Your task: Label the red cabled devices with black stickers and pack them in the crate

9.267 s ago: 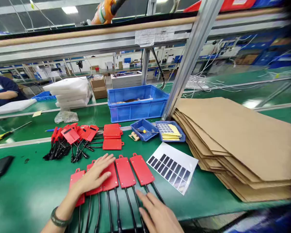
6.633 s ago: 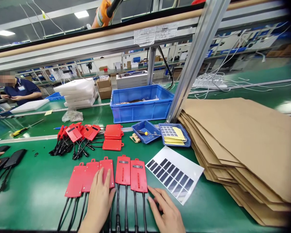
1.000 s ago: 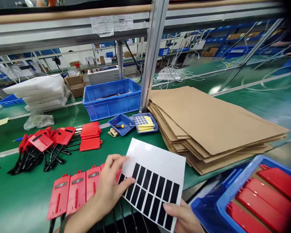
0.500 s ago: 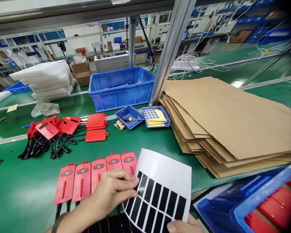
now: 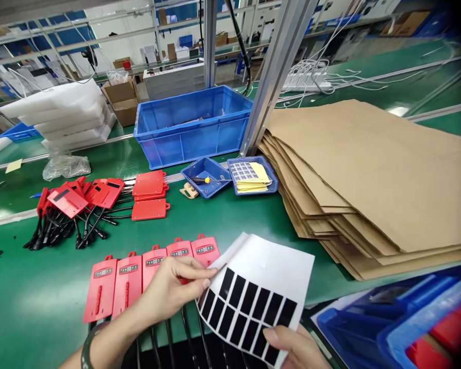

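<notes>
My right hand (image 5: 297,346) grips the lower right of a white sheet of black stickers (image 5: 278,261), thumb on top. The sheet is tilted and curved, with rows of black rectangles. At its left edge my left hand (image 5: 172,287) pinches a black sticker (image 5: 223,268) between thumb and fingers. The sticker is mostly hidden, and I cannot tell how far it is off the sheet. Behind my left hand lies a row of several red devices (image 5: 100,292) with small display panels and black cables. My left forearm and hand cover part of the row.
A pile of red devices (image 5: 67,200) lies back left, beside stacked red ones (image 5: 149,209). Two small blue trays (image 5: 205,190) sit before a large blue bin (image 5: 194,141). Cardboard sheets (image 5: 380,179) fill the right, by a metal post (image 5: 271,77). A blue crate (image 5: 353,328) stands front right.
The sheet has shifted slightly right and turned. My left fingers have drawn slightly left and up at its edge, lifting the sticker there. The view has tilted down a little.
</notes>
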A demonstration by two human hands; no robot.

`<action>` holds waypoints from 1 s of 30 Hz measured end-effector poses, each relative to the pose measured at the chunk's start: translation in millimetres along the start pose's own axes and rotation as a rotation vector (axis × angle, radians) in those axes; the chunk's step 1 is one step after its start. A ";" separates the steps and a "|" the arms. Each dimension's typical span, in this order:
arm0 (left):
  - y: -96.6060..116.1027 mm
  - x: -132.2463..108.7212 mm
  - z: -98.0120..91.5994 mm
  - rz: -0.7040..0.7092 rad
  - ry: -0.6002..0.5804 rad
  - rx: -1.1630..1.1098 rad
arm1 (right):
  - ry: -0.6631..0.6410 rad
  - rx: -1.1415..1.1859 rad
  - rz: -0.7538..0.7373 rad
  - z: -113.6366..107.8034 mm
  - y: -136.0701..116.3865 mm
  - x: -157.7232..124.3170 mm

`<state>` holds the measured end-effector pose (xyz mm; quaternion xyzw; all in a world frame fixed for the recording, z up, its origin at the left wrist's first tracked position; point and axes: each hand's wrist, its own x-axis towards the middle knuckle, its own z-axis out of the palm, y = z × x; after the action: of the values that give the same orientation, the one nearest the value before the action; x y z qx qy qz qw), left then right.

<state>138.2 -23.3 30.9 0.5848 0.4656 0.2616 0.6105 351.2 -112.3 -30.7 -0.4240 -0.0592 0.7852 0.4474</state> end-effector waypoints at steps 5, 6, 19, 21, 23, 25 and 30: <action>-17.2 15.6 -24.7 0.162 0.214 0.338 | 0.370 0.345 -0.222 20.4 -15.0 20.6; -21.4 16.8 -28.0 0.242 0.237 0.502 | 0.404 0.412 -0.284 23.7 -16.7 23.9; -33.6 22.1 -16.9 0.593 0.213 1.418 | 0.224 0.455 -0.357 42.8 6.0 39.4; -36.4 21.7 -17.2 0.581 0.211 1.421 | 0.211 0.467 -0.341 41.8 5.6 38.5; -38.2 21.2 -16.8 0.571 0.209 1.425 | 0.194 0.490 -0.325 40.9 5.5 38.0; -39.0 21.1 -15.9 0.566 0.210 1.430 | 0.180 0.498 -0.317 39.9 6.0 38.6; -37.2 21.0 -13.4 0.583 0.218 1.456 | 0.156 0.446 -0.320 35.8 10.2 41.5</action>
<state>127.1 -5.5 -8.6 0.9066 0.4051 0.0963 -0.0681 308.8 -76.8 -38.3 -0.3594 0.0837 0.6634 0.6510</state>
